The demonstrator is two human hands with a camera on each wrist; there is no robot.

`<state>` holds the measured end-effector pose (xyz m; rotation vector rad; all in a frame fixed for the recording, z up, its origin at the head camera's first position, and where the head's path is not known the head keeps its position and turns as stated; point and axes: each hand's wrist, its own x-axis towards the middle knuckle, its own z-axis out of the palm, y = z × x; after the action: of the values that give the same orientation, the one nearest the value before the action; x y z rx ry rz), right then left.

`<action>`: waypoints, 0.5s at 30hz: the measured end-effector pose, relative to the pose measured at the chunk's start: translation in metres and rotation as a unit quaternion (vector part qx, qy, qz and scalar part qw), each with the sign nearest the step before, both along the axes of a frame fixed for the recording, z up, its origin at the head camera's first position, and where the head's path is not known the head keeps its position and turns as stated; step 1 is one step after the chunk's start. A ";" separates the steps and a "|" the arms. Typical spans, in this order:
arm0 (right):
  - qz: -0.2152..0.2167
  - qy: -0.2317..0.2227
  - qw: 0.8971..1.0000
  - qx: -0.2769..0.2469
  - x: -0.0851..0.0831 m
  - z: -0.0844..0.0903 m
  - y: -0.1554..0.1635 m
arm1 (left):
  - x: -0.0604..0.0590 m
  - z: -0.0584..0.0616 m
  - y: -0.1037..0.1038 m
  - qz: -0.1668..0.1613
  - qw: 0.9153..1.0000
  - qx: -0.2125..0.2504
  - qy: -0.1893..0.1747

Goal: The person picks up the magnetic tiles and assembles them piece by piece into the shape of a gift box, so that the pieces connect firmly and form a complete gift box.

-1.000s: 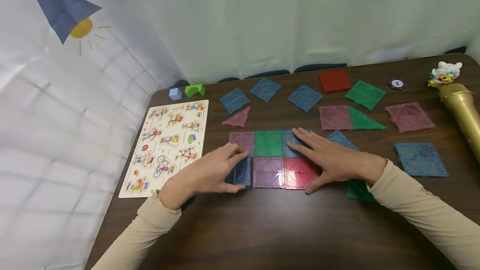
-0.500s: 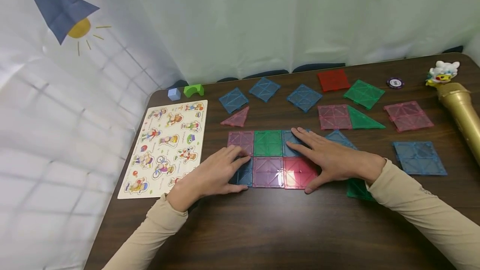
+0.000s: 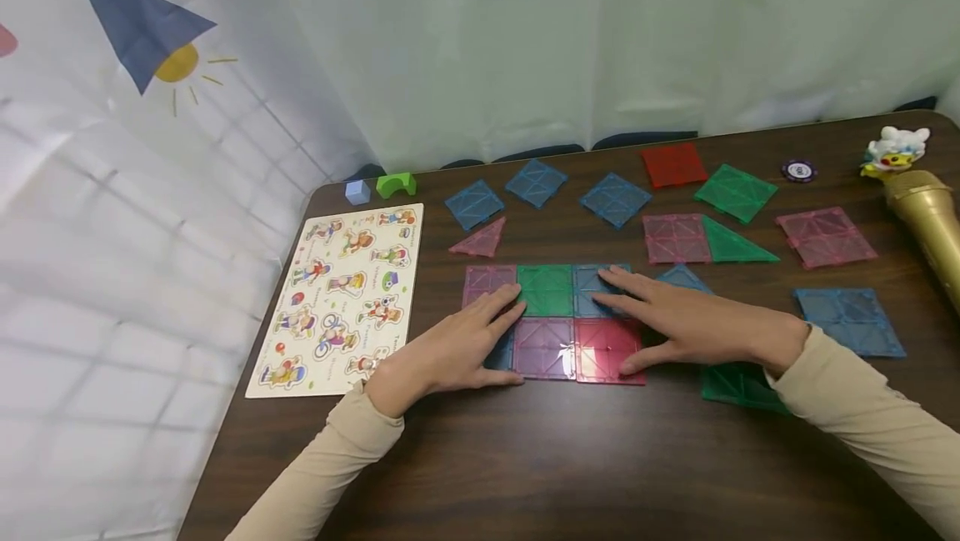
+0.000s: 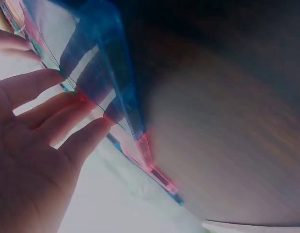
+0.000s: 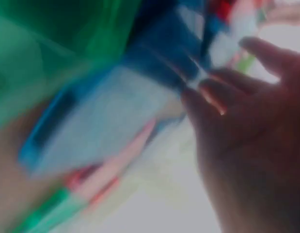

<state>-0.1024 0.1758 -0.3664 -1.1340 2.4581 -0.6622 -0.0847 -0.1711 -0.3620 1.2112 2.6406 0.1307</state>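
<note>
A two-row block of square magnetic tiles lies flat on the dark table (image 3: 570, 458). Its far row is purple (image 3: 483, 278), green (image 3: 545, 291) and blue (image 3: 588, 289). Its near row is blue (image 3: 501, 355), purple (image 3: 543, 348) and red (image 3: 603, 348). My left hand (image 3: 472, 341) rests flat on the near blue tile, its fingertips reaching the far purple and green ones. My right hand (image 3: 660, 320) presses flat on the far blue and the red tile. The left wrist view shows straight fingers (image 4: 43, 126) by a blue tile edge (image 4: 118, 87). The right wrist view is blurred.
A picture puzzle board (image 3: 341, 295) lies left. Loose tiles are spread behind and right: blue squares (image 3: 615, 197), a red one (image 3: 672, 164), green (image 3: 735, 191), pink (image 3: 825, 235), a pink triangle (image 3: 480, 239). A gold microphone (image 3: 930, 216) and toy figure (image 3: 896, 149) sit at the far right.
My left hand has slid right over the near blue tile, which now sits against the purple one. The right hand has stayed put.
</note>
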 end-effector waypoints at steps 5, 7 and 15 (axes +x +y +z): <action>-0.027 0.090 0.996 0.010 -0.006 0.009 0.041 | -0.001 -0.001 0.002 -0.003 1.000 -0.001 0.000; -0.037 0.117 0.992 0.019 -0.009 0.008 0.055 | -0.001 0.000 0.002 -0.003 1.000 -0.002 0.000; -0.034 0.147 0.988 0.013 -0.007 0.000 0.061 | 0.000 -0.002 0.001 0.011 1.000 0.005 -0.009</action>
<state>-0.1092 0.2373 -0.3666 -1.2166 2.7532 -0.5096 -0.0845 -0.1704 -0.3638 1.1773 2.6413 0.1579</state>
